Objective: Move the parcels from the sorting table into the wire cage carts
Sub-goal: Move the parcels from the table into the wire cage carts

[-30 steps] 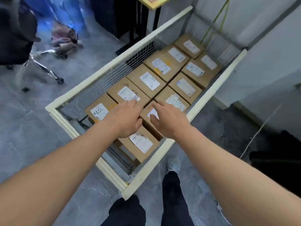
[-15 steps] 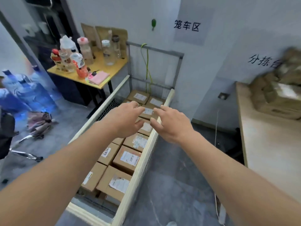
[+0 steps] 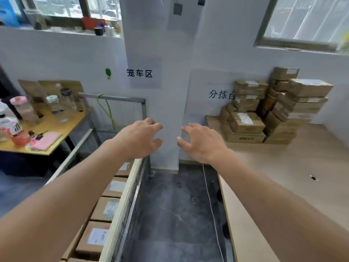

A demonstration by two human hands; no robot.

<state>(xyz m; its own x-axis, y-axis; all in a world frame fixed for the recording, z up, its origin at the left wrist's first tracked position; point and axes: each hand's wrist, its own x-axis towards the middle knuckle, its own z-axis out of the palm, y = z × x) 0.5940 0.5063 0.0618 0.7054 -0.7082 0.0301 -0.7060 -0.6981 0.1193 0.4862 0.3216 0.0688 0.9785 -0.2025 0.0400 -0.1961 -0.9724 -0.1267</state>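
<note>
Both hands up in front of the white pillar [image 3: 166,103], nothing held. Left hand [image 3: 138,140] grip wide, fingers loosely spread; right hand [image 3: 200,141] the same, just beside it, a small gap between them. Wire cage cart [image 3: 122,205] sits left of the pillar, a row of labelled parcels [image 3: 98,239] lying flat inside. Sorting worktop [image 3: 283,186] sits right of the pillar, a stack of parcels [image 3: 273,108] piled at its far end against the wall. Yellow side worktop [image 3: 56,127] with bottles left of the cart.

Bright daylight from the windows [image 3: 309,19] — soft overall blur, wide-angle bending at edges.
</note>
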